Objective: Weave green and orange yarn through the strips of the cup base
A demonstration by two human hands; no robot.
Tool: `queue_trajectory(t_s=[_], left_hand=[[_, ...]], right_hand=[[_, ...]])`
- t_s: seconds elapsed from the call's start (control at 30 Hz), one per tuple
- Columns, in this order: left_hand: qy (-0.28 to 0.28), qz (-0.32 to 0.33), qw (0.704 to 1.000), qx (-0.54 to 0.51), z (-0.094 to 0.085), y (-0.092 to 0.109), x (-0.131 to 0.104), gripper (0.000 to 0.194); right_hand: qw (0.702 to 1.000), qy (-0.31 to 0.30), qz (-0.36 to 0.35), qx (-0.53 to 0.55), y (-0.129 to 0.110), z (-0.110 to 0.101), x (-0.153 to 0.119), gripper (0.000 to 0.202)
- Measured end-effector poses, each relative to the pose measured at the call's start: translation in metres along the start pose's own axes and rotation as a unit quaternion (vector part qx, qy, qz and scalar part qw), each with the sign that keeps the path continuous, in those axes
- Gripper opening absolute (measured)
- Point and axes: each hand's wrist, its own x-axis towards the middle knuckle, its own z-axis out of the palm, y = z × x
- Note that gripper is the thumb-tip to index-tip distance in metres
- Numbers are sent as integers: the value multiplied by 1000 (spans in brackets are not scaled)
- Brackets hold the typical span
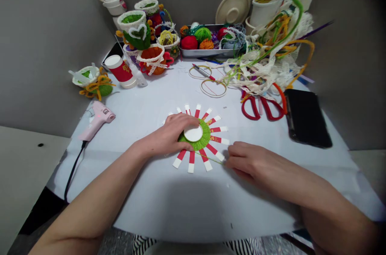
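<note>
A cut paper cup lies flattened on the table, its red and white strips (191, 162) fanned out like rays. Green yarn (205, 136) is woven in a ring around the white round base (193, 132). My left hand (173, 132) grips the left side of this ring, thumb at its lower edge and fingers over its top. From the ring's lower edge a thin green strand (211, 158) runs right to my right hand (243, 160), whose fingers are pinched closed on it.
A pink glue gun (99, 120) lies left, its black cord over the table edge. Decorated cups (137, 30), a yarn tray (208, 52), red scissors (265, 110), tangled lace (256, 70) and a black phone (307, 118) surround the back and right.
</note>
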Motion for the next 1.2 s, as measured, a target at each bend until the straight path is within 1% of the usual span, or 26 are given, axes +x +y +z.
queue_trajectory(t_s=[0.13,0.27,0.43,0.57,0.63,0.73,0.87,0.97,1.0,1.03,1.2], left_hand=[[9,3,1000,-2,1,0,-1,57],[3,3,1000,2,1,-1,-1,57],[0,3,1000,4,1,-2,-1,56],[4,1,1000,-2,1,-1,-1,54],[4,0,1000,-4,0,0,-1,54],[-4,-10,1000,-6,0,1,0,54],[-10,-17,1000,-5,0,2,1,53],[-7,-11,1000,-2,0,1,0,53],[-6,-8,1000,-1,0,0,0,53],[-4,-6,1000,0,0,0,0,52],[6,-5,1000,2,2,1,0,53]], right_hand=[[997,14,15,-70,-5,5,-1,26],[993,30,17,-115,-10,7,-2,26],[986,55,32,-156,-5,9,-2,24],[985,69,40,-153,0,7,-1,24],[984,86,44,-150,3,7,2,24],[978,147,49,-137,10,8,9,23],[967,228,49,-106,22,14,23,19],[952,287,73,-76,28,19,30,15],[949,297,80,-67,29,20,32,15],[948,300,85,-62,30,21,32,14],[957,268,96,-55,30,23,35,14]])
